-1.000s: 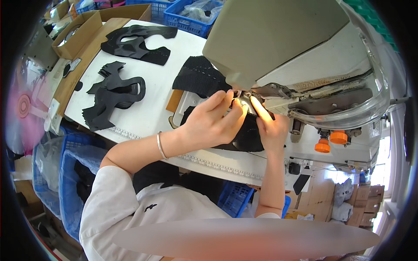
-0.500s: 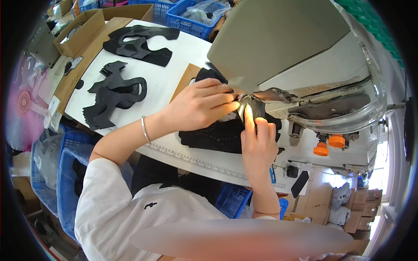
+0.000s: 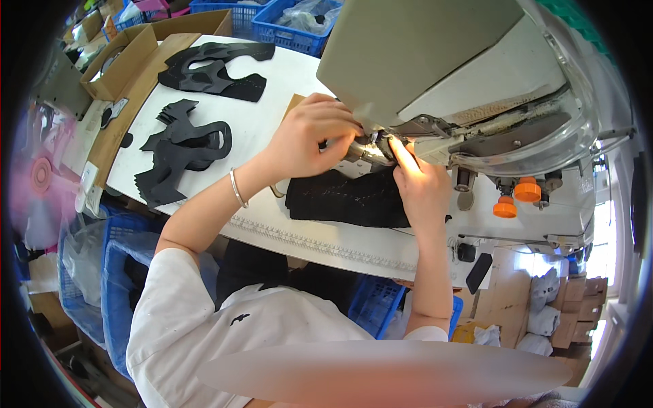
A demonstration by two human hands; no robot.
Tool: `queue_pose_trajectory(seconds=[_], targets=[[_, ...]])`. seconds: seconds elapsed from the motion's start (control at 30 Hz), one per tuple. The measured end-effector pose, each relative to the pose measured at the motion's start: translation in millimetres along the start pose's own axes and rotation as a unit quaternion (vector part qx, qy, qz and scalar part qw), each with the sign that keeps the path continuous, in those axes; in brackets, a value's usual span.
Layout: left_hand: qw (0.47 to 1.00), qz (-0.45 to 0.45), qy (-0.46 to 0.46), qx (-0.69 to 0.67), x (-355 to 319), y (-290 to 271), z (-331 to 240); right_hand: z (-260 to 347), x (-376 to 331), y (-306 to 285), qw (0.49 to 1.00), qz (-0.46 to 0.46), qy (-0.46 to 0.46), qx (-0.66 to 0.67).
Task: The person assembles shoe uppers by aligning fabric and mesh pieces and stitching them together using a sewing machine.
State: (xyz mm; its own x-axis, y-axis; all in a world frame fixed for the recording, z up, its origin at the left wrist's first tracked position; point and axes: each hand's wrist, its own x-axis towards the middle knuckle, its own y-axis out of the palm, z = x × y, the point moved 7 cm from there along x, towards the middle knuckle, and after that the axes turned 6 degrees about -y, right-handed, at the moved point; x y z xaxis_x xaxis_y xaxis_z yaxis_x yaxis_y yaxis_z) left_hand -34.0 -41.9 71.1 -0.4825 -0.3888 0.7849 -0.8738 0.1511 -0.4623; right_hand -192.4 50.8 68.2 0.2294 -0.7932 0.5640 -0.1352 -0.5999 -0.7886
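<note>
Under the lit needle area of a sewing machine [image 3: 442, 75], a dark shoe-upper piece [image 3: 386, 151] is partly hidden by fingers. My left hand [image 3: 309, 136] is just left of the needle, thumb and fingers bent together in a pinch; what lies between the tips is too small to make out. From the right, my right hand [image 3: 423, 183] stretches its index finger to the dark piece by the needle, the other fingers curled in at its edge. Below both hands, a flat black fabric piece [image 3: 347, 198] with a light stitched line lies on the white table.
Two groups of black cut pieces lie on the table's left: a stack [image 3: 180, 153] and a flat one [image 3: 218, 71]. A ruler strip [image 3: 320, 246] runs along the near edge. Blue crates [image 3: 292, 30] stand behind, with lined bins [image 3: 129, 272] at left. A pink fan [image 3: 42, 175] stands left.
Both hands have moved closer to the needle. The dark piece, held up between them before, is now at the needle and mostly covered. The view has shifted slightly.
</note>
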Motion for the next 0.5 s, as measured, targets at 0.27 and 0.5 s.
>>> queue_pose_trajectory(seconds=[0.27,0.5], targets=[[0.964,0.198,-0.171,-0.037,51.9,30.1,50.8,-7.3,-8.3,5.6,0.994,0.008,0.060,0.096],[0.763,-0.114,-0.375,-0.515,-36.9,-8.8,18.2,43.8,-43.2,16.9,0.816,-0.088,0.215,0.529]])
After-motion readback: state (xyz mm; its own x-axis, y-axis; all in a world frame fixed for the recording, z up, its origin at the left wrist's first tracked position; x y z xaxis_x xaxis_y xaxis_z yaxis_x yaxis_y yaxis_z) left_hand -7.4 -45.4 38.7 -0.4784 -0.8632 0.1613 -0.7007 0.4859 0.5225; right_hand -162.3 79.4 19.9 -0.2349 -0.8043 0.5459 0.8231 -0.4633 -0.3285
